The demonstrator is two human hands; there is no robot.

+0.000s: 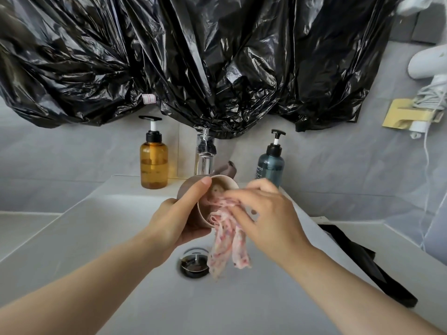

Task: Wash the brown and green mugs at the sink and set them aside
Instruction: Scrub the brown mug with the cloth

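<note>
My left hand [179,217] grips the brown mug [187,187] over the white sink [108,228], tilted with its mouth toward me and its handle pointing up and back. My right hand [263,211] holds a pink patterned cloth [228,247] and pushes part of it into the mug's mouth; the rest of the cloth hangs down over the drain [194,262]. No green mug is in view.
A chrome tap [205,151] stands behind the mug. An amber pump bottle [153,160] is at its left, a dark teal pump bottle [271,163] at its right. Black plastic sheeting [193,56] covers the wall above. A black object [362,262] lies on the right counter.
</note>
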